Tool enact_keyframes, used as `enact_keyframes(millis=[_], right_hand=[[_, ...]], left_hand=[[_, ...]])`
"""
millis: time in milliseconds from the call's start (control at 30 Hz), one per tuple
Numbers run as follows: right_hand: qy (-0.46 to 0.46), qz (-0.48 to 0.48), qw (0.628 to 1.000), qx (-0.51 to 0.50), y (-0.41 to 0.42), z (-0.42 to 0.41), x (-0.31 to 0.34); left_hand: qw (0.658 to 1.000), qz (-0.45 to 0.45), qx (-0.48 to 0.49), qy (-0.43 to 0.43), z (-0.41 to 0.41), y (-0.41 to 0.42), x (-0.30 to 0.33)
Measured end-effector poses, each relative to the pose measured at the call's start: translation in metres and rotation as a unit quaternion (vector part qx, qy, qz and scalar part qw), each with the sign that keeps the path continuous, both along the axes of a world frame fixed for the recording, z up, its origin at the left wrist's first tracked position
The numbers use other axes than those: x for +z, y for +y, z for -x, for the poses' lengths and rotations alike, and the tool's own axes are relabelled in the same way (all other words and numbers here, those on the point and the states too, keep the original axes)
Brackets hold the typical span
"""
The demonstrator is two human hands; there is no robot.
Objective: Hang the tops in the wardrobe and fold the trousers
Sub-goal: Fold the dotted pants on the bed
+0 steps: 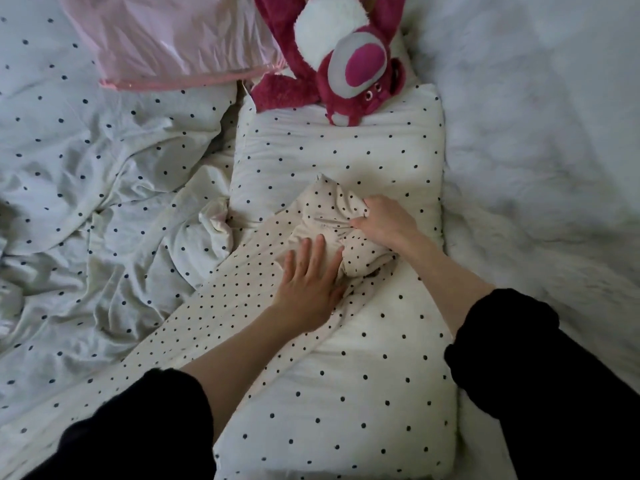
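Observation:
Cream trousers with small dark dots (pixel 239 289) lie across a dotted white pillow (pixel 349 368), one leg running down to the lower left. Their upper part is bunched into a lump near the pillow's middle. My left hand (pixel 308 282) lies flat on the cloth just below the lump, fingers straight and spread. My right hand (pixel 384 223) grips the bunched waist part at its right side, fingers curled into the folds. Black sleeves cover both forearms near the bottom edge.
A rumpled dotted sheet (pixel 104 188) covers the bed at left. A pink plastic bag (pixel 166 39) lies at the top left, a magenta plush bear (pixel 349 60) at the pillow's far end. A fluffy white blanket (pixel 540 140) fills the right side.

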State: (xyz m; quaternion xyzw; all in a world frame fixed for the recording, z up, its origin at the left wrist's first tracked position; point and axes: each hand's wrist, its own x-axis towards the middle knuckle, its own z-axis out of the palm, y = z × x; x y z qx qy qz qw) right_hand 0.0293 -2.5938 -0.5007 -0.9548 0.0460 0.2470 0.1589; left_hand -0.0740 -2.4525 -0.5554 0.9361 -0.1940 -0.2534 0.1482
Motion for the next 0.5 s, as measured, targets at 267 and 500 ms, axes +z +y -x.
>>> enact_keyframes(millis=[267, 500], right_hand=[[-0.171, 0.176, 0.968, 0.054, -0.069, -0.055, 0.058], [-0.218, 0.148, 0.949, 0.175, -0.007, -0.006, 0.036]], left_hand=[[0.996, 0.066, -0.054, -0.032, -0.076, -0.077, 0.026], [0.995, 0.053, -0.081, -0.039, -0.039, -0.007, -0.003]])
